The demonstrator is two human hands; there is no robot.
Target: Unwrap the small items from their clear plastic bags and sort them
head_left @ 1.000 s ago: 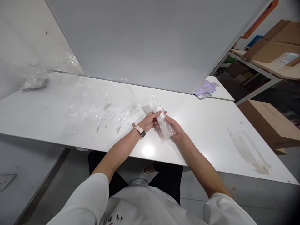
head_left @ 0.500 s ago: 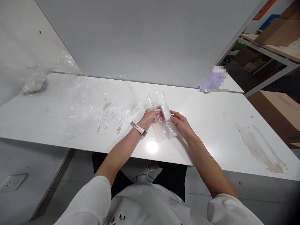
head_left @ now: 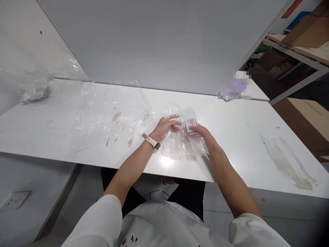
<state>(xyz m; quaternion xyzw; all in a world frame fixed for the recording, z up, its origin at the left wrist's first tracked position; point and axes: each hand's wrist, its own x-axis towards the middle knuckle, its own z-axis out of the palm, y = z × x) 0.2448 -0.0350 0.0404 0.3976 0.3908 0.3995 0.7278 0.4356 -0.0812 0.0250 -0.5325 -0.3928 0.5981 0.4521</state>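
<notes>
Crinkled clear plastic packaging (head_left: 174, 142) spreads between our hands, over the long white table (head_left: 231, 147) near its front edge. At its right side shows a small white rectangular label (head_left: 190, 125) edged in red; its print is too small to read, and we cannot tell whether it lies inside the film. Our right hand (head_left: 206, 136) pinches there, thumb over the label. Our left hand (head_left: 165, 128) is open, fingers parted and seen through the film. A wide clear plastic sheet (head_left: 95, 118) lies leftward; a brown cardboard box (head_left: 304, 125) stands beyond the table's right edge.
</notes>
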